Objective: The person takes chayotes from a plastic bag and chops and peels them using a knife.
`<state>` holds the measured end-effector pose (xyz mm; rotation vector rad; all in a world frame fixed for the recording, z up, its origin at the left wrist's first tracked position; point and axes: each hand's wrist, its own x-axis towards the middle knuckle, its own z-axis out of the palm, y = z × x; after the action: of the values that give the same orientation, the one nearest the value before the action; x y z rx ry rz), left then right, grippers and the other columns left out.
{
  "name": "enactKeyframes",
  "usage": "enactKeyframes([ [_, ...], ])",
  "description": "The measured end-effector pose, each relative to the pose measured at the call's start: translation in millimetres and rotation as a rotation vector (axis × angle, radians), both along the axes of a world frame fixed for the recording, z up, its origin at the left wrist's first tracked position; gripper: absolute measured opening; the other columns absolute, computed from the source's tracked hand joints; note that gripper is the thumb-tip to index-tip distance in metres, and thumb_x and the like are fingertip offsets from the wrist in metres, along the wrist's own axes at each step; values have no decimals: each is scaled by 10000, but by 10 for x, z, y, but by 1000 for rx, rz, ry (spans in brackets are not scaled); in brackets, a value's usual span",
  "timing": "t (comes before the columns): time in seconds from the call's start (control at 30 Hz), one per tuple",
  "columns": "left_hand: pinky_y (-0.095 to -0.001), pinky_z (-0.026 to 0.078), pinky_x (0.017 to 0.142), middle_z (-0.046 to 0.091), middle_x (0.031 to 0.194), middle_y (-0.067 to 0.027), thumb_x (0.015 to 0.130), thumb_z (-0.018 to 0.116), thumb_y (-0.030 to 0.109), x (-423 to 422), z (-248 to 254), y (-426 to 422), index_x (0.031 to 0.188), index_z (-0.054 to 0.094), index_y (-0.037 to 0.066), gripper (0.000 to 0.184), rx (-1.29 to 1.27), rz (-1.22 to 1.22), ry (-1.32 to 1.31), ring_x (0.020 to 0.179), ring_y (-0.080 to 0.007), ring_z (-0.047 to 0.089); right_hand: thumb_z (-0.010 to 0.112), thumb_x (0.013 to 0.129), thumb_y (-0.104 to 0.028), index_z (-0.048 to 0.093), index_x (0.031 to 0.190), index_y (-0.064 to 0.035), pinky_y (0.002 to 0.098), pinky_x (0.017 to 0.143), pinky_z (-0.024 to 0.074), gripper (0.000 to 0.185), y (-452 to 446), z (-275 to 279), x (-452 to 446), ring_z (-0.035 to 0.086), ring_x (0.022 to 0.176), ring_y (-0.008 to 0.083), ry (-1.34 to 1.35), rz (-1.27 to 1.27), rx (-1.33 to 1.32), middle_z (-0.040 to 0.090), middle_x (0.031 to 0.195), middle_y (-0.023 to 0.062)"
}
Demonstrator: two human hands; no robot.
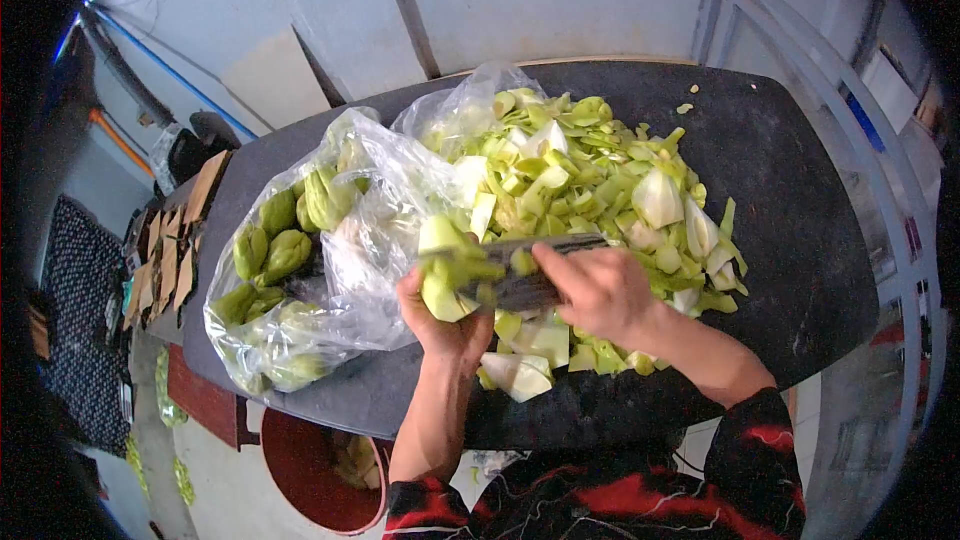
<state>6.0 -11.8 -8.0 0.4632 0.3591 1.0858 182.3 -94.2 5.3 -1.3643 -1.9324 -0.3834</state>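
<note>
My left hand (455,335) is wrapped round a partly peeled chayote (443,298), pale where the skin is off. My right hand (605,292) grips a wide, dark-bladed knife (530,288), with the index finger laid along it. The blade reaches across to the chayote and is smeared by motion; green bits beside it are blurred too. Under and behind both hands spreads a heap of green peelings and pale chayote pieces (575,180). To the left, whole green chayotes (288,255) lie inside an open clear plastic bag (365,275).
Everything rests on a dark table (800,210) against a pale wall. Below its front left edge stands a red bucket (285,470) with pale scraps inside. A metal railing (850,55) runs along the right. Cardboard pieces (165,265) are stacked at the left.
</note>
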Motion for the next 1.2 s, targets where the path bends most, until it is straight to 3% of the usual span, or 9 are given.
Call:
enactKeyframes([
  [0.13, -461, 463, 997, 631, 1204, -164, 817, 587, 507, -35, -38, 25, 1263, 573, 40, 645, 45, -86, -100, 1103, -318, 606, 691, 729, -108, 655, 1078, 14, 376, 515, 539, 371, 9, -13, 85, 672, 586, 268, 84, -18, -17, 674, 693, 108],
  [0.33, -450, 486, 956, 623, 1198, -172, 801, 571, 499, -79, -80, 21, 1328, 513, 41, 701, -1, -121, -16, 1082, -331, 608, 661, 744, -94, 650, 1071, 49, 365, 505, 534, 357, -163, 123, -44, 641, 528, 245, -3, 85, 50, 623, 625, 84],
  [0.4, -479, 506, 915, 618, 1179, -175, 798, 567, 510, -36, -31, -6, 1330, 509, 53, 704, 60, -65, -49, 1057, -345, 613, 736, 676, -54, 649, 1074, 83, 350, 515, 544, 429, -50, -3, 53, 668, 571, 264, -6, -3, -82, 664, 688, 134],
  [0.53, -480, 511, 860, 600, 1213, -153, 791, 579, 500, -69, -74, 41, 1318, 517, 74, 681, 104, -365, -302, 1050, -326, 594, 749, 709, -72, 636, 1126, 28, 365, 565, 557, 444, 29, -30, 166, 694, 642, 291, 38, -153, -148, 701, 777, 133],
  [0.8, -447, 444, 1009, 615, 1200, -136, 892, 533, 556, 22, 59, 79, 1273, 559, 73, 615, -160, 123, -56, 1108, -326, 572, 736, 701, -75, 639, 1127, 48, 369, 552, 545, 454, -54, 23, 92, 682, 614, 279, 63, -90, -57, 680, 730, 132],
  [0.87, -431, 461, 989, 618, 1165, -158, 934, 499, 555, 7, 15, 75, 1243, 567, 66, 583, -163, 83, -61, 1091, -325, 575, 715, 683, -69, 639, 1132, 76, 357, 514, 522, 478, -104, 69, 35, 636, 538, 255, -75, -10, 60, 620, 642, 108],
  [0.9, -429, 469, 978, 615, 1158, -164, 934, 499, 556, -16, 0, 69, 1232, 568, 62, 580, -165, -42, -145, 1081, -318, 579, 608, 766, -112, 641, 1131, 62, 317, 488, 496, 405, -122, 85, 2, 577, 528, 174, -192, -21, 131, 538, 624, 12],
  [1.0, -410, 502, 928, 607, 1131, -194, 888, 513, 638, -7, 29, 46, 1219, 540, -15, 733, -217, -310, -392, 1021, -296, 610, 608, 756, -116, 648, 1121, 60, 284, 472, 461, 408, -178, 133, -111, 561, 545, 146, -299, 9, 174, 515, 621, 0],
  [1.2, -394, 515, 911, 611, 1129, -196, 873, 524, 633, -20, 7, 24, 1221, 530, -41, 758, -132, -246, -254, 1009, -287, 623, 611, 731, -116, 645, 1129, 70, 265, 469, 434, 440, -181, 141, -163, 547, 552, 134, -347, -1, 183, 496, 615, -5],
])
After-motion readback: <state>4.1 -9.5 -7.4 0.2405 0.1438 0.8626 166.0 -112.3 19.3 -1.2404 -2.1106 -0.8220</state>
